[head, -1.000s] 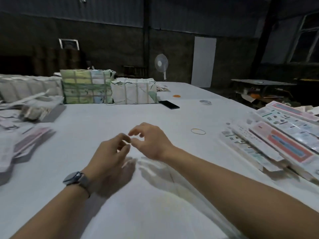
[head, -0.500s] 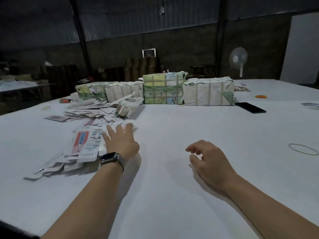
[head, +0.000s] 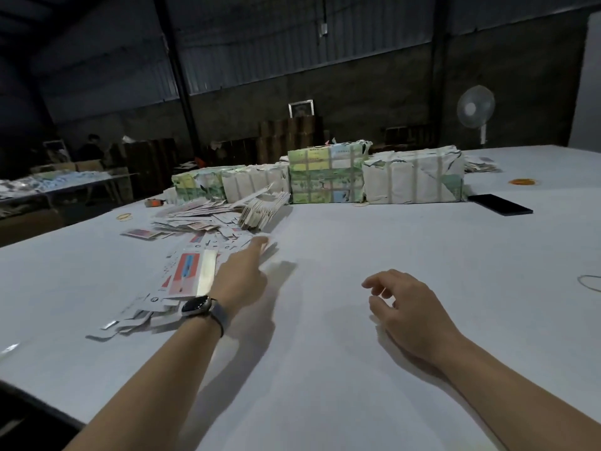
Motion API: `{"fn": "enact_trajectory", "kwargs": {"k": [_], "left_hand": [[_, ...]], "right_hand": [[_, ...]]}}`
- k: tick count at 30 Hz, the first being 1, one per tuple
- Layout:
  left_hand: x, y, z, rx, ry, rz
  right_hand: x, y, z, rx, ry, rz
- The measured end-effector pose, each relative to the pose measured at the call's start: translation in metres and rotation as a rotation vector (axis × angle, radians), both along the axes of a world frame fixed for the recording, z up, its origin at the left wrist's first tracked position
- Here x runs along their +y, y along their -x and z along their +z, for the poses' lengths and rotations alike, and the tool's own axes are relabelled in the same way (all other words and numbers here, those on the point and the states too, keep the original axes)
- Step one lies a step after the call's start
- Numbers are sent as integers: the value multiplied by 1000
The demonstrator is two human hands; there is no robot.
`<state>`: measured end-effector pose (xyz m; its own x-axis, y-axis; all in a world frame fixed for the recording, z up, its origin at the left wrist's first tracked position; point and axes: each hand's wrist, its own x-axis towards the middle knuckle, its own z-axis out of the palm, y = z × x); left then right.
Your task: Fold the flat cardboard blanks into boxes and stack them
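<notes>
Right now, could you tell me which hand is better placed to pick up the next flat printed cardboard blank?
The left hand: its fingers already reach onto the spread pile of flat printed cardboard blanks. The right hand hovers loosely curled over bare white table, apart from the pile.

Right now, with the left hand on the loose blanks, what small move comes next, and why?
Probably pinch the top flat blank with the left hand, which rests on it with fingers straight, and draw it toward the idle right hand over bare table.
</notes>
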<state>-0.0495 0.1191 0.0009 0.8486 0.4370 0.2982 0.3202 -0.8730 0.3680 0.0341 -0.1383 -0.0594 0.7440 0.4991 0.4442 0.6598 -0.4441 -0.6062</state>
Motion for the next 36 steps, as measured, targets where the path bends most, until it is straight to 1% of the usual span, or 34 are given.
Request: {"fn": "enact_trajectory", "kwargs": {"k": [1,2,3,4,5,6,9,11,14,16,17,19,21,24,28,31,33,34,36], "left_hand": [[-14,-1,5,-101,53,-59],[-30,-2,10,-207,182,-144],[-47,-3,14,-299,390,-243],[-64,-5,16,-333,622,-354],[-81,-8,15,-322,816,-453],[-95,-12,9,-276,942,-508],[-122,-19,-18,-141,1173,-514],[-131,-22,-32,-87,1376,-538],[-128,-24,-40,-92,1553,-499],[-120,-27,-41,-83,1607,-421],[-119,-28,-41,-91,1596,-402],[-117,-28,-42,-122,1508,-392],[-118,-24,-41,-144,1457,-421],[-118,-22,-44,-159,1445,-452],[-120,-21,-47,-176,1412,-484],[-121,-22,-46,-172,1477,-492],[-123,-21,-44,-191,1518,-500],[-124,-22,-44,-227,1519,-511],[-126,-23,-42,-319,1498,-533]], "right_hand": [[0,0,1,21,-37,-4],[1,0,2,51,-89,-9],[1,-1,3,91,-153,-14],[1,-1,4,132,-221,-23],[0,-2,5,171,-282,-36],[-1,-3,7,211,-337,-47],[-4,-6,9,321,-480,-34],[-4,-8,7,307,-464,-28],[0,-4,6,273,-366,16],[5,1,6,284,-345,72],[6,4,6,276,-338,94],[8,7,5,274,-341,121],[7,8,4,306,-359,122],[6,8,4,329,-381,116],[7,10,5,359,-466,166],[10,11,6,334,-488,124],[12,12,8,284,-501,76],[12,13,9,224,-490,53],[10,16,11,35,-399,12]]}}
